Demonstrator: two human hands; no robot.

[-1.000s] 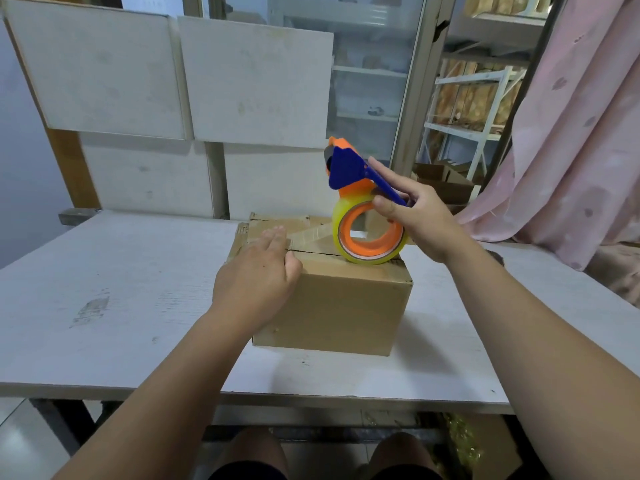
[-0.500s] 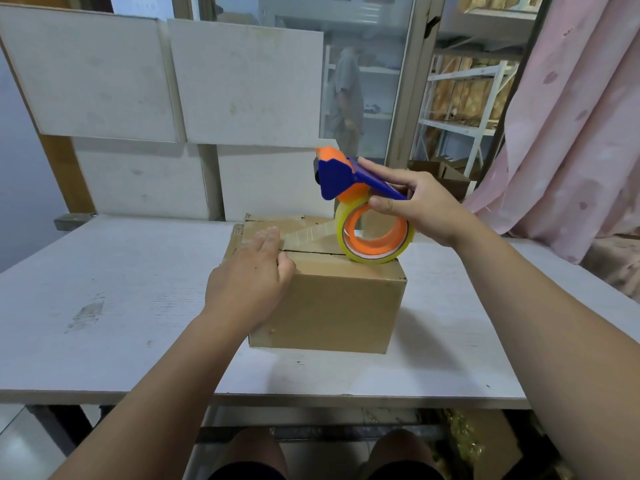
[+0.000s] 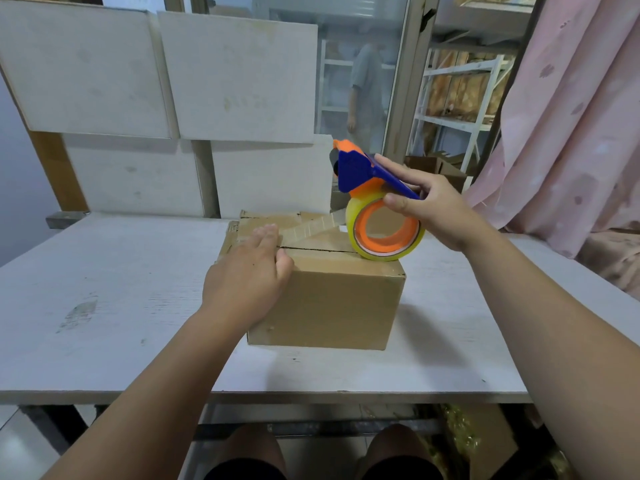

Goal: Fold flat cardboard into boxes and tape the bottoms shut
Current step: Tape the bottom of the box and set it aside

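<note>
Pressing tape [image 3: 311, 227] down, left fingers [image 3: 266, 236] straight on box [image 3: 332, 303] (right fingers [image 3: 393, 167] gripping dispenser [image 3: 356, 169])

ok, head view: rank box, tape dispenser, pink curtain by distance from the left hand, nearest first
1. box: under the left hand, touching.
2. tape dispenser: right, on the box's right end, in the right hand.
3. pink curtain: far right, beyond the table.

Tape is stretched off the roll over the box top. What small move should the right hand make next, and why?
Probably draw the tape dispenser past the right edge of the box and down. The strip hangs lifted above the untaped seam, its end pressed down by the left hand, and the right hand grips the dispenser at the top's right end.
</note>
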